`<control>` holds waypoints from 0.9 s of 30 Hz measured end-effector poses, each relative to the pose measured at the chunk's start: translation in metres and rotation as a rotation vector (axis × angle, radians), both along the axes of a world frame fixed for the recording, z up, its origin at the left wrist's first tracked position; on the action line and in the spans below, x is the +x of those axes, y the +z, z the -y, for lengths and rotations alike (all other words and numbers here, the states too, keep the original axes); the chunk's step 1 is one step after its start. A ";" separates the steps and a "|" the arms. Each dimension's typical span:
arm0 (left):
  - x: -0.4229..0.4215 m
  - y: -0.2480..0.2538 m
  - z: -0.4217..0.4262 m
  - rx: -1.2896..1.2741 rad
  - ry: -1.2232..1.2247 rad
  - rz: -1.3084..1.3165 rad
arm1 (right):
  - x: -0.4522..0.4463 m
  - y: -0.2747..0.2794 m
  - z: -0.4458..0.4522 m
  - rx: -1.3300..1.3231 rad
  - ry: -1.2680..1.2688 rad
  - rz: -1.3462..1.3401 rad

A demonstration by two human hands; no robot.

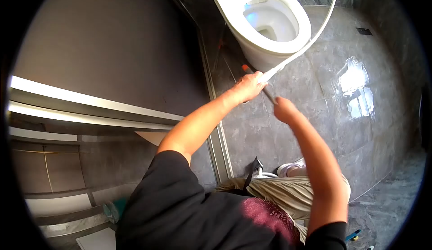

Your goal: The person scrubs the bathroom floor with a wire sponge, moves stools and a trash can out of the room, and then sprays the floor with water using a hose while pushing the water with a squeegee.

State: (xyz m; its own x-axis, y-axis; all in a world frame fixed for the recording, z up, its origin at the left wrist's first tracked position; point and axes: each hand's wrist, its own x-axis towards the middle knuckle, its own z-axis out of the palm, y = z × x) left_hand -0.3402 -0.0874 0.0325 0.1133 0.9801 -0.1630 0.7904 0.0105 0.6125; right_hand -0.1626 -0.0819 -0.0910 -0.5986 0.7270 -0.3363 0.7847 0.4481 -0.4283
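A white hose point(320, 33) curves down from the top of the view, past the front of the toilet point(279, 47), to my left hand point(249, 87). My left hand is closed on the white end of the hose and lies against a thin grey stick point(270, 95) with an orange tip point(245, 67). Lower and to the right, my right hand point(285, 110) is wrapped round the stick's near end. The toilet stands just beyond both hands with its lid up and its bowl uncovered.
Grey floor tiles point(297, 135) show wet, shiny patches at the right. A dark floor drain point(364, 31) lies at the upper right. A dark panel point(112, 38) with metal rails fills the left. A shoe point(291, 167) and black strap point(251, 172) are near my legs.
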 end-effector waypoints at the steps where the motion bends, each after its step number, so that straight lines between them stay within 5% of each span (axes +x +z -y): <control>1: -0.003 -0.002 -0.001 0.010 -0.007 -0.005 | -0.023 0.050 0.005 -0.044 -0.164 -0.069; 3: -0.010 -0.005 -0.005 0.161 0.135 0.072 | -0.059 0.044 0.003 -0.296 -0.225 -0.054; 6: -0.029 -0.005 -0.010 0.128 0.230 0.053 | -0.038 0.015 0.015 0.054 -0.321 -0.112; 8: -0.048 -0.011 -0.015 0.146 0.248 0.040 | -0.011 0.003 0.006 0.250 0.539 0.309; 9: -0.057 -0.013 -0.014 0.144 0.261 0.050 | 0.005 0.028 0.025 0.101 0.094 0.202; 10: -0.064 -0.015 -0.013 0.104 0.265 0.098 | 0.024 0.048 0.028 0.151 0.433 0.291; 13: -0.069 -0.021 -0.009 0.051 0.261 0.167 | 0.084 0.054 0.058 0.017 -0.002 0.219; 14: -0.068 -0.022 -0.008 0.040 0.248 0.180 | 0.094 0.093 0.065 0.037 0.158 0.311; 19: -0.053 -0.018 -0.004 -0.019 0.203 0.224 | 0.152 0.174 0.083 0.043 0.158 0.409; 21: -0.046 -0.034 -0.008 0.090 0.163 0.154 | 0.155 0.205 0.097 -0.044 -0.257 0.316; 27: -0.058 -0.057 -0.012 0.289 0.179 0.163 | 0.097 0.200 0.104 -0.030 -0.383 0.290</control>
